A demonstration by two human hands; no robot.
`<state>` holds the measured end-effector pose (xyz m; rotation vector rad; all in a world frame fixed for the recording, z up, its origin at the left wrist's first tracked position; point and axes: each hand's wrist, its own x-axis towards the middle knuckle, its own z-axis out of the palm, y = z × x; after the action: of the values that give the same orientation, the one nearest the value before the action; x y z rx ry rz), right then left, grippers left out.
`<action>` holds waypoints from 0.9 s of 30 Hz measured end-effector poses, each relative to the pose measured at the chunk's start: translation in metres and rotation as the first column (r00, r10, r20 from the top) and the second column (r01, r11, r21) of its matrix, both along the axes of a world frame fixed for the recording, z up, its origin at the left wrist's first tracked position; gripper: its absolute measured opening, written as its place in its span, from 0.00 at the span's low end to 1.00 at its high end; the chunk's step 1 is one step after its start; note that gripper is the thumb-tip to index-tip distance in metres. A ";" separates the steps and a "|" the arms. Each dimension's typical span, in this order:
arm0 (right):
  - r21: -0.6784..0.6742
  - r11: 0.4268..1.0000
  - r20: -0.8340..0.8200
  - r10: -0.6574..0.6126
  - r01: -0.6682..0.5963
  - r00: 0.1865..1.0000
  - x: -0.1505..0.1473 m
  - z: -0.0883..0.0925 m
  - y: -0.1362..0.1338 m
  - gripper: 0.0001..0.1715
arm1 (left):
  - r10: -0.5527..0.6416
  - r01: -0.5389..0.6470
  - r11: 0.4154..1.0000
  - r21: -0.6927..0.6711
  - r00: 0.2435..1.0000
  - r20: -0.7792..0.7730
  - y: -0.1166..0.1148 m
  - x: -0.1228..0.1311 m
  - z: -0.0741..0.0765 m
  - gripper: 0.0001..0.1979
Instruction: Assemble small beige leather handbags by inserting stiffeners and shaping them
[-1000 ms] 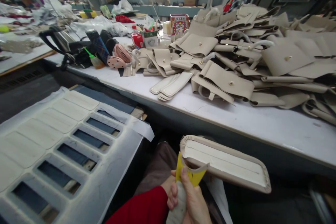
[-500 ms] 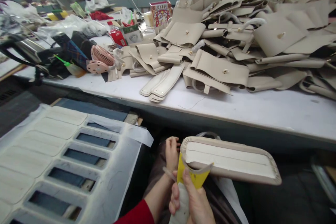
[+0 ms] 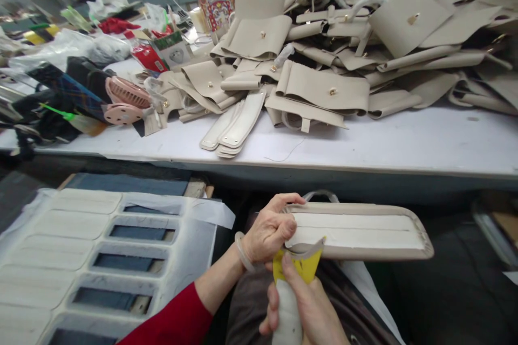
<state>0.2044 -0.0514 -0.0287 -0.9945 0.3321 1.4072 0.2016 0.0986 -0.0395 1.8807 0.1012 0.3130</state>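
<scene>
On my lap lies a beige padded bag piece [image 3: 364, 230], long and rounded at the ends, its folded edge framing a white panel. My left hand [image 3: 270, 229] grips its left end, fingers curled over the rim and thumb on the white panel. In my right hand [image 3: 305, 302] is a hand tool [image 3: 301, 268] with a white wrapped handle and a flared yellow head with a curved grey edge. That head touches or lies very near the bag piece's lower left edge; I cannot tell which. A grey loop [image 3: 324, 194] shows behind the piece.
Beige bag parts [image 3: 324, 86] are heaped on the white table [image 3: 384, 145] ahead. Pale strips [image 3: 238, 124] lie by its front edge. To the left stands a frosted tray [image 3: 194, 226] with cut-out slots and off-white panels [image 3: 56, 253]. A pink fan [image 3: 125, 99] lies farther back.
My left hand has come up from beside the bag piece and taken hold of its left end. The piece now lies more level. The camera view has shifted; the right hand keeps its tool.
</scene>
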 end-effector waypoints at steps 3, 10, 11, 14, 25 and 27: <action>0.016 1.000 -0.041 0.009 -0.008 0.999 0.002 0.000 -0.001 0.40 | -0.031 0.031 0.999 0.023 0.999 -0.011 0.002 0.002 0.001 0.29; 0.024 0.998 -0.064 0.058 -0.057 0.996 0.005 -0.004 -0.001 0.41 | -0.002 0.002 1.000 -0.012 1.000 -0.011 -0.001 0.007 0.004 0.26; 0.023 0.999 -0.073 0.051 -0.050 0.996 0.005 -0.004 -0.001 0.40 | 0.002 -0.003 1.000 -0.022 1.000 -0.015 -0.001 0.007 0.004 0.26; 0.017 0.999 -0.095 0.048 -0.047 0.994 0.007 -0.002 -0.002 0.38 | 0.007 -0.009 0.998 -0.058 0.999 -0.037 -0.001 0.007 0.004 0.25; -0.089 0.959 -0.005 0.269 -0.268 0.963 0.031 0.005 -0.008 0.40 | 0.081 -0.093 0.978 -0.189 0.994 -0.074 -0.011 0.006 -0.008 0.25; -0.100 0.947 0.016 0.307 -0.304 0.952 0.036 0.004 -0.010 0.40 | 0.081 -0.099 0.972 -0.214 0.992 -0.092 -0.012 0.006 -0.007 0.25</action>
<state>0.2401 -0.0610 -0.0250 -1.1836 0.2303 1.6660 0.2073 0.0864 -0.0468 1.6729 0.2677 0.2741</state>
